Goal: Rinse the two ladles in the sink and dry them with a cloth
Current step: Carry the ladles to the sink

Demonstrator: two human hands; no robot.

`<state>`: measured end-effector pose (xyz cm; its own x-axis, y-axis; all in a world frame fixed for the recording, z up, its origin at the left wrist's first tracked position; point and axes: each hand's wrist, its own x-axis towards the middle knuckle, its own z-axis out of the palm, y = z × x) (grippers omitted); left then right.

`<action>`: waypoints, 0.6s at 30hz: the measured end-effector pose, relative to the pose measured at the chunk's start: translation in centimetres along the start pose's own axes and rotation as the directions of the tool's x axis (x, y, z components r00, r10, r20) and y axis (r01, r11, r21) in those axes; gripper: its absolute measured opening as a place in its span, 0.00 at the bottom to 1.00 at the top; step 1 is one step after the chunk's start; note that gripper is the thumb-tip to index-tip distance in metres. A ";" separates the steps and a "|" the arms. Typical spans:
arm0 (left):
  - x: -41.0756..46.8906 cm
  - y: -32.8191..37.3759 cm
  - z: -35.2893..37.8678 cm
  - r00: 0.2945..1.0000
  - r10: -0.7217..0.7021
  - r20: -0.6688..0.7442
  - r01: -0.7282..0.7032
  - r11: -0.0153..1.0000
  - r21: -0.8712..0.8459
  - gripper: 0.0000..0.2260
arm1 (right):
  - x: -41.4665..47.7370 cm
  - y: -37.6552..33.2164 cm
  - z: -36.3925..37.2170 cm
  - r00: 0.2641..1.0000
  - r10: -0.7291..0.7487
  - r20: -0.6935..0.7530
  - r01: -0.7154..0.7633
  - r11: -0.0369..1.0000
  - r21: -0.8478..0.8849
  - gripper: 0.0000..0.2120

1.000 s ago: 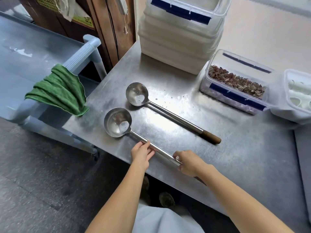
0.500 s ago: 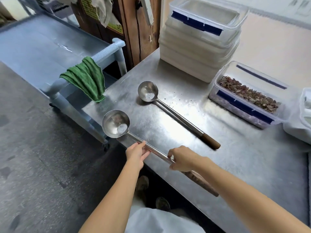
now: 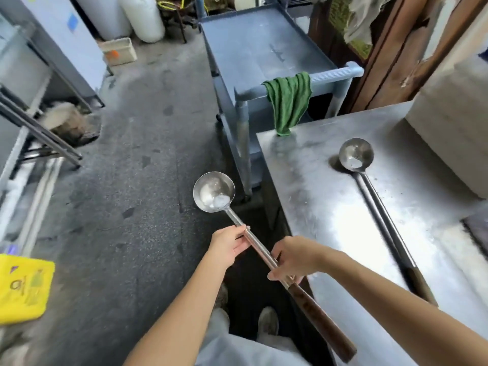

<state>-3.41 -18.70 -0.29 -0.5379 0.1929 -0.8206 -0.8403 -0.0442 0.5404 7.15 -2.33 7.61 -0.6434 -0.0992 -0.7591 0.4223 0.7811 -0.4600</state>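
Directly below the camera, two bare forearms reach forward above pale trousers and a pair of shoes planted on a dark, speckled floor. Both hands hold the near ladle in the air, off the counter and just left of its edge, above the floor. The right hand is curled round the metal shaft just above the brown wooden grip, which slants down and right toward the person's body. The left hand grips the same shaft further along, fingers wrapped round it a short way below the bowl. The round steel bowl faces up and has a pale, wet-looking shine inside. To the right, a steel counter carries the second ladle, lying flat and apart from both hands, with its bowl facing up at the far end and its wooden grip toward the person, partly hidden behind the right forearm. A blurred stack of white tubs sits on the counter's far right side. Beyond the counter's far left corner, a green cloth hangs over the handle rail of a grey-blue cart, its lower tip reaching down to that corner. At the left edge a yellow object lies on the floor, and white sacks stand farthest away.
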 end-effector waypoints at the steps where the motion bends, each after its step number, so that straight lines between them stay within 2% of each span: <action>1: -0.4 0.2 -1.2 1.000 0.000 -0.017 0.000 0.999 -0.036 0.08 | 0.4 -1.2 -0.1 1.000 -0.011 0.026 0.011 1.000 -0.010 0.19; 6: -2.6 1.4 -7.4 0.996 -0.011 -0.090 -0.004 0.987 -0.162 0.04 | 2.5 -6.9 0.3 0.990 -0.064 0.122 0.064 0.998 0.003 0.19; 9: -3.7 2.0 -12.2 0.995 -0.012 -0.103 -0.012 0.974 -0.225 0.06 | 3.8 -11.0 0.9 0.977 -0.094 0.191 0.093 0.996 0.015 0.19; 12: -5.0 2.5 -17.2 0.995 -0.008 -0.104 -0.023 0.956 -0.294 0.09 | 4.8 -16.1 2.1 0.960 -0.153 0.235 0.160 0.987 -0.014 0.19; 15: -6.7 2.8 -22.9 0.991 0.014 -0.132 -0.062 0.929 -0.366 0.05 | 5.9 -21.8 4.2 0.937 -0.202 0.284 0.223 0.974 -0.041 0.19; 18: -8.5 3.2 -28.6 0.983 0.040 -0.179 -0.114 0.897 -0.427 0.05 | 7.2 -27.5 7.1 0.919 -0.224 0.324 0.265 0.960 -0.088 0.19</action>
<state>-3.47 -48.49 3.17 -0.5744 0.0121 -0.8185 -0.7213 -0.4802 0.4991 -4.57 -28.90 11.56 -0.4794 -0.4659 -0.7437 0.1787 0.7779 -0.6025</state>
